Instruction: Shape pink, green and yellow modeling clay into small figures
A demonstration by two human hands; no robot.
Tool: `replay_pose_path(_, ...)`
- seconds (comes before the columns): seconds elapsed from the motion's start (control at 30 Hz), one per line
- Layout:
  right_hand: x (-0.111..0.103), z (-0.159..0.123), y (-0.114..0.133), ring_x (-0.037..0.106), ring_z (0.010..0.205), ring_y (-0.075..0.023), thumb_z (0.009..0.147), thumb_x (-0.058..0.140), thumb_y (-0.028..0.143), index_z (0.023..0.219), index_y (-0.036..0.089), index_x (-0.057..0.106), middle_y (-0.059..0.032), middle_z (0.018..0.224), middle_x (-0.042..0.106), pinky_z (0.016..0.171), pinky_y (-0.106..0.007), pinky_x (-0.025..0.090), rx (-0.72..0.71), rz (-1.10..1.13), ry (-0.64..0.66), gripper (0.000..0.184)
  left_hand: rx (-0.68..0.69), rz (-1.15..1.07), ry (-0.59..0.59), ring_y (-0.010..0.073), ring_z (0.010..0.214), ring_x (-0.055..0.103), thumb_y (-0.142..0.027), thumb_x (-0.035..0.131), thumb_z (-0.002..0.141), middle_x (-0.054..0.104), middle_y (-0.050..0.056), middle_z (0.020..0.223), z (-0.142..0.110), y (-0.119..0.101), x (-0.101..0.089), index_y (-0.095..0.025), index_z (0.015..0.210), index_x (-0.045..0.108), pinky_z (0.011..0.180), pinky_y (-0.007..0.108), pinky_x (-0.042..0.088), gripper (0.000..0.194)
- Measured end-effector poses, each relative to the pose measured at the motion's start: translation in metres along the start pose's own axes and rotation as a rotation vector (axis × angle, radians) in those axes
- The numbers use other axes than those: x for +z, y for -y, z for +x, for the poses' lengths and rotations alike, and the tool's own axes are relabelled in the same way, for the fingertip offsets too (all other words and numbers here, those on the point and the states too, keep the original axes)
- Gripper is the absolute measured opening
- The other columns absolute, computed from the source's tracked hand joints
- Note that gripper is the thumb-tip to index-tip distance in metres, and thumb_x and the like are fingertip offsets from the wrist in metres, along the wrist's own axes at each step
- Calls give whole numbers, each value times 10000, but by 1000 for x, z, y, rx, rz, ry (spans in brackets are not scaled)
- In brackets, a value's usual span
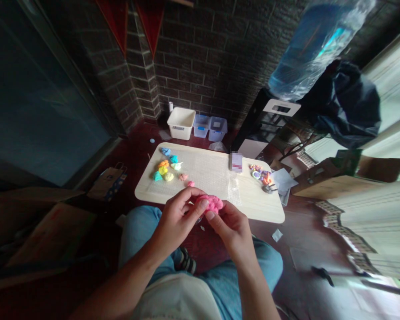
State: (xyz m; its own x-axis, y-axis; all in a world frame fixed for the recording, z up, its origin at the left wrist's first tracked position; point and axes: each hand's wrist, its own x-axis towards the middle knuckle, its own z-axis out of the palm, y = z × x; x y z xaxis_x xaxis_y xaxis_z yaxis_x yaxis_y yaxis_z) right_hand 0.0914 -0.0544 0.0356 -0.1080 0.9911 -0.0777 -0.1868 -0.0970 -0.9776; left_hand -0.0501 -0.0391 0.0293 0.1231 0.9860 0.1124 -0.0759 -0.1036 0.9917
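Note:
A lumpy piece of pink modelling clay (214,203) is pinched between both hands, above the near edge of the low table (260,209). My left hand (182,210) grips its left side, thumb on top. On its right side, my right hand (231,226) presses with the thumb, its other fingers mostly hidden behind. Just beyond lies a small pink lump (190,183), with a salmon lump (183,177) beside it. Farther left sit several clay lumps, among them a blue one (166,151), an orange one (163,164), a yellow one (162,170) and a green one (157,176).
Bubble wrap (206,171) covers much of the tabletop. Small colourful pieces (262,174) lie at the right end, near a blurred card-like item (236,162). Behind the table stand a white bin (181,124), two clear boxes and a water dispenser (253,118). Cardboard boxes (346,180) flank both sides.

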Motion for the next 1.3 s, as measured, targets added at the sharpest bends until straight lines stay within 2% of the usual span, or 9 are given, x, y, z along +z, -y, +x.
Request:
replay_pose_path(0.1, 2, 0, 0, 577, 754, -168, 820, 690, 418, 874, 185, 658, -32, 813, 661, 697, -283, 470, -29, -58, -15, 242, 9, 79, 45, 172, 849, 692, -346, 598, 900, 710, 59, 980, -1, -3, -2, -197, 1008, 617, 738, 261, 564, 185)
replay_pose_path(0.33, -2, 2, 3, 494, 616, -134, 839, 670, 422, 737, 189, 646, 32, 573, 486, 569, -242, 416, -59, -139, 6, 256, -11, 223, 104, 177, 877, 676, -375, 606, 891, 713, 55, 982, 2, -3, -9, -192, 1006, 642, 743, 260, 538, 219)
replay_pose_path(0.53, -15, -1, 7, 527, 688, -129, 865, 650, 425, 931, 184, 663, -20, 791, 632, 629, -248, 445, -22, -182, 119, 249, -42, 129, 140, 169, 812, 639, -361, 564, 917, 686, 52, 874, 4, 5, -9, -162, 942, 643, 698, 255, 507, 215)
replay_pose_path(0.63, -21, -1, 5, 523, 633, -111, 891, 613, 446, 959, 188, 648, -11, 746, 626, 565, -221, 417, -2, -119, 114, 269, -21, 174, 104, 145, 731, 603, -337, 559, 922, 661, 30, 804, 4, 8, -8, -164, 904, 633, 651, 240, 484, 190)
replay_pose_path(0.77, -23, -1, -3, 509, 553, -108, 916, 554, 485, 1063, 224, 599, 7, 683, 609, 458, -199, 344, 61, 74, 99, 303, 230, 365, 74, 153, 846, 621, -238, 592, 906, 670, 24, 883, 7, 6, -8, -207, 948, 657, 795, 278, 494, 83)
replay_pose_path(0.9, -22, 0, -6, 537, 596, -113, 891, 620, 401, 1042, 239, 613, 5, 754, 607, 498, -215, 419, -11, 131, 18, 221, 488, 515, 112, 180, 1057, 597, -121, 597, 879, 636, 36, 1069, 8, 4, -9, -291, 1059, 680, 977, 358, 458, 261)
replay_pose_path(1.1, -21, -2, 2, 510, 594, -85, 866, 662, 270, 1010, 273, 613, 32, 779, 594, 530, -193, 441, -119, 4, -29, 152, 244, 283, 162, 209, 1250, 515, -95, 512, 892, 544, 59, 1358, 2, 1, -16, -317, 1330, 514, 956, 315, 493, 491)
replay_pose_path(1.2, -19, -4, 3, 529, 619, -87, 845, 686, 247, 1092, 302, 585, 30, 821, 627, 555, -194, 448, -138, -15, -49, 273, 116, 243, 204, 197, 1177, 572, -216, 569, 908, 594, 42, 1311, 1, -1, -16, -330, 1346, 507, 951, 296, 490, 457)
replay_pose_path(1.3, -16, -5, 4, 556, 653, -94, 811, 722, 249, 1182, 310, 563, 17, 879, 651, 592, -209, 467, -111, -10, -61, 408, 32, 230, 154, 185, 1030, 635, -304, 627, 883, 668, 43, 1168, 2, 1, -13, -281, 1228, 592, 882, 288, 509, 348)
